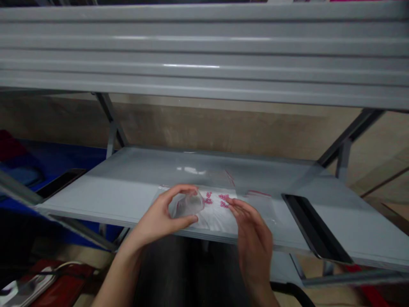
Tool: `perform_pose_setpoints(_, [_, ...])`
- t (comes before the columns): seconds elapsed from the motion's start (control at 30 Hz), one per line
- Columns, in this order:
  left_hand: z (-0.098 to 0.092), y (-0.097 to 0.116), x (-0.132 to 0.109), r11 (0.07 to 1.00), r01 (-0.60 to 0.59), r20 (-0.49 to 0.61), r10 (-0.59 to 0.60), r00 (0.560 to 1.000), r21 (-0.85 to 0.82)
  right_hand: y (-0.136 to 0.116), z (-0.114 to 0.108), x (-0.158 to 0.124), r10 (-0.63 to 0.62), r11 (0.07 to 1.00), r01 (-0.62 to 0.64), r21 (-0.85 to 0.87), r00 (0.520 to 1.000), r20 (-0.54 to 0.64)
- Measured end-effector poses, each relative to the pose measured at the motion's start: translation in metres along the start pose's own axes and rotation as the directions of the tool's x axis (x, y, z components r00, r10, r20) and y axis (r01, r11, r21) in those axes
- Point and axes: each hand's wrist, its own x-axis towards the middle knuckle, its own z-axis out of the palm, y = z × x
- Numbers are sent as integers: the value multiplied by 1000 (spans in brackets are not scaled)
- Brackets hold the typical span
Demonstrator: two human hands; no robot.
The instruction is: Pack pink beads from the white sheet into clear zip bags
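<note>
My left hand (164,217) curls round a small clear plastic cup (191,204), thumb near its lower side and fingers over its top. The cup is tipped on its side, its mouth facing right. Small pink ring-like beads (208,198) lie in loose clusters on a white sheet (212,219), just past that mouth. At the right-hand cluster, my right hand (252,228) has its fingertips close together, touching or just over the beads. Whether a bead is between those fingertips cannot be made out.
Clear zip bags with red strips (258,194) lie beside the sheet on the grey shelf (137,170). A dark phone or tablet (315,228) rests at the right near the front edge. Above hangs a ribbed grey panel (204,51); slanted metal struts (351,138) flank the shelf.
</note>
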Motion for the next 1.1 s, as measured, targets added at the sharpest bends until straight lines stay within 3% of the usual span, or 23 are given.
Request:
perform_pose_setpoints(0.07, [-7,-8,23,978,-63,79,48,996,200,13,14,12,68,997,-69,38,998,14])
perform_pose_setpoints(0.13, [-9,-20,43,895,-138,180,66,981,424,22,27,22,111,992,-111,54,994,10])
perform_pose_setpoints(0.23, [-7,-37,64,826,-178,245,50,968,536,30,44,31,148,987,-147,58,989,-8])
perform_pose_setpoints(0.33, [-3,-44,73,781,-207,292,33,956,589,36,54,35,145,989,-145,32,989,-16])
perform_pose_setpoints(0.57, [3,-35,78,693,-268,366,7,931,669,44,54,35,106,992,-107,-63,994,-6])
perform_pose_setpoints(1.1, [11,-16,82,568,-316,405,-34,913,760,40,52,36,76,994,-76,-75,997,2])
